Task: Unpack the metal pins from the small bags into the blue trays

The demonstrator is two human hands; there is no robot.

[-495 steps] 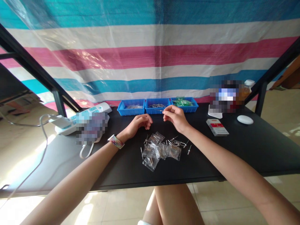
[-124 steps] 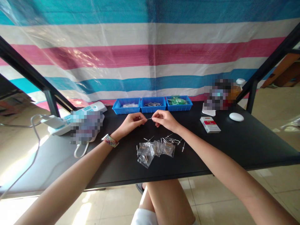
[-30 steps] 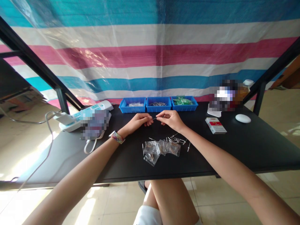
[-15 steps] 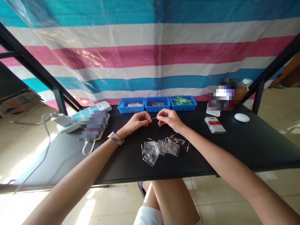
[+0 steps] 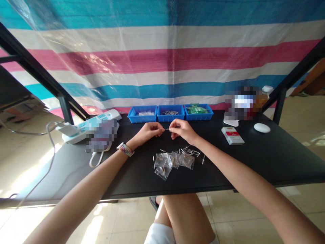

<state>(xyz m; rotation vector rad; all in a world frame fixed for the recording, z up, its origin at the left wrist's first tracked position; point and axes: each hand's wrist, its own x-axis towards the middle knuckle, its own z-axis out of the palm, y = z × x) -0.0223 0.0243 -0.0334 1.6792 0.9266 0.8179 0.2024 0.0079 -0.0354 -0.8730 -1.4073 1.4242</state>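
Observation:
My left hand [image 5: 151, 131] and my right hand [image 5: 183, 130] meet above the middle of the black table, both closed in a pinch. Between their fingertips runs a thin metal blind rivet [image 5: 167, 128], one end in each hand; the fingers cover most of it. Nearer to me lie small clear plastic bags [image 5: 163, 170] with copper-coloured pieces inside. Several loose blind rivets [image 5: 195, 151] are scattered beside the bags, close to my right forearm. Just beyond my hands, the middle blue tray [image 5: 170, 118] holds more silver rivets.
The left blue tray [image 5: 142, 118] has clear bags in it, the right blue tray [image 5: 199, 116] green packaging. A power strip [image 5: 101, 118] with cables stands at left. To the right are a cigarette pack [image 5: 232, 136] and a white oval object [image 5: 262, 127].
The fingertips have come slightly closer together, so less of the rivet shows between them. The bags, loose rivets and trays stay where they were.

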